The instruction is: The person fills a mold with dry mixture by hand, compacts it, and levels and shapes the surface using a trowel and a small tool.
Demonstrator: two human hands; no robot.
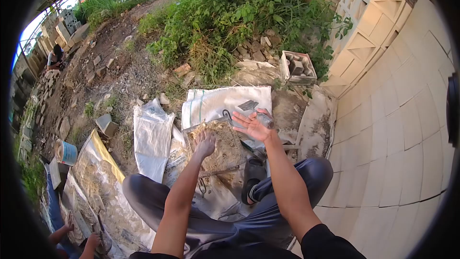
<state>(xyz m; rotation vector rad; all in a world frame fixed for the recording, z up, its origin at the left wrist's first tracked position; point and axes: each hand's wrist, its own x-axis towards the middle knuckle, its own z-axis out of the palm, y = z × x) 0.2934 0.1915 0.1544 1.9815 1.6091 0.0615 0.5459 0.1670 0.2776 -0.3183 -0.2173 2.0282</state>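
My left hand (205, 145) is spread, palm down, over a patch of crumbly tan sand-like material (221, 149) on a flat board or sheet. To its right, my right hand (253, 125) is turned palm up with its fingers stretched apart. Against its thumb side is a greyish, see-through cylinder (265, 120), perhaps a bottle; whether the thumb grips it I cannot tell. Just beyond the hand, a flat dark metal blade (248, 105) rests on a white woven sack (201, 105). A curved dark metal piece (226, 113) lies between the hands.
Stacked pale blocks (393, 139) form a wall on the right. A white crate (298, 67) holding grey chunks stands ahead, beside bushes (230, 14). At left are a blue-and-white bucket (66, 152) and another person's hands (93, 240). A further person (55, 57) sits far left.
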